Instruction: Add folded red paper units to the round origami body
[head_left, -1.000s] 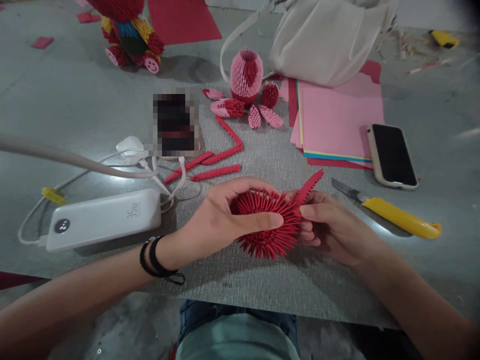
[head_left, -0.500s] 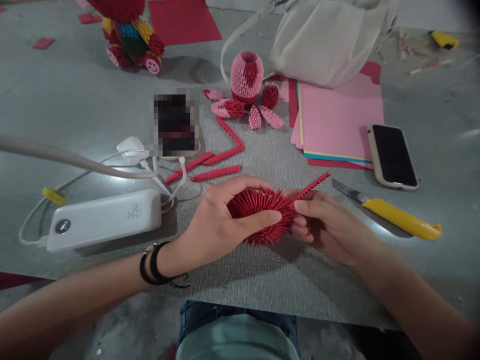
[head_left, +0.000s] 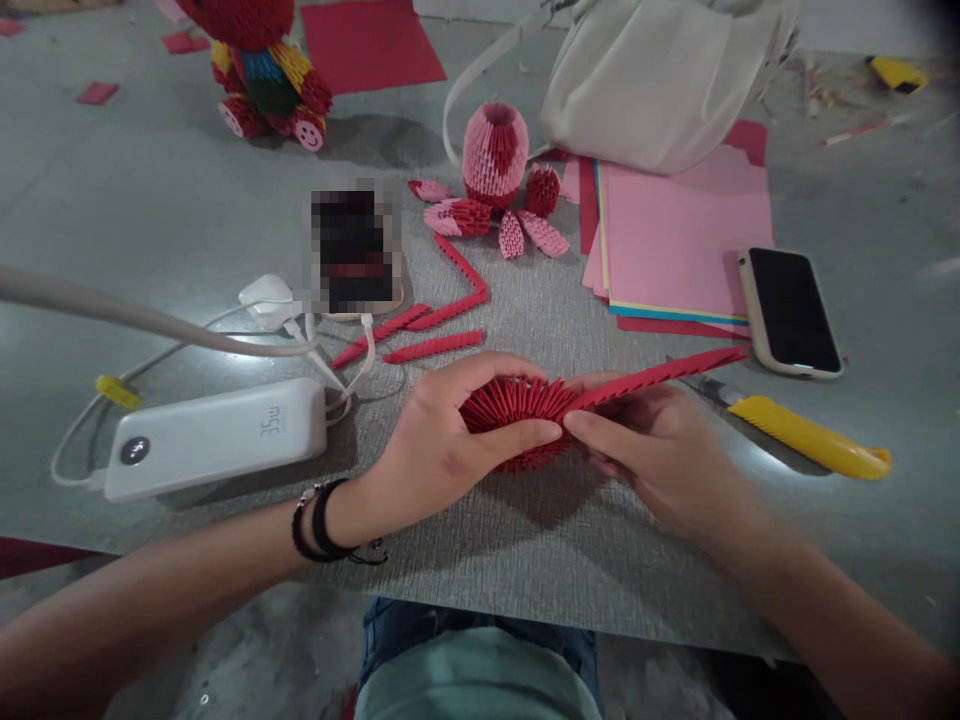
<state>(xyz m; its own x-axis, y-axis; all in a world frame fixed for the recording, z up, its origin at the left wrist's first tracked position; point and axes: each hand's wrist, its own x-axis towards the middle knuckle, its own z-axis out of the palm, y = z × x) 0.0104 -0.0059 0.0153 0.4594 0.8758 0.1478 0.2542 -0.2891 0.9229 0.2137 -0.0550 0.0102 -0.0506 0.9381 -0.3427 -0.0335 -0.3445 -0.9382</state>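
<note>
A spiky red modular-origami disc (head_left: pixel 517 412) sits between both hands just above the grey textured mat (head_left: pixel 525 560). My left hand (head_left: pixel 442 445) wraps its left side, thumb across the front, fingers curled over the top. My right hand (head_left: pixel 652 450) pinches the disc's right edge, where a long red chain of folded pieces (head_left: pixel 660 372) sticks out to the right. Both hands are closed on the piece.
A yellow utility knife (head_left: pixel 795 435) lies right of my right hand. A phone (head_left: pixel 791 310) rests by stacked pink paper (head_left: pixel 682 240). A white power bank (head_left: pixel 217 437) with cables lies left. Loose red chains (head_left: pixel 435 345), a pink origami vase (head_left: pixel 493 152), a white bag (head_left: pixel 660 70) and a colourful origami figure (head_left: pixel 266 80) stand farther back.
The disc has tilted flatter and now looks thinner. The red chain at its right edge has swung down from pointing up-right and now stretches long to the right.
</note>
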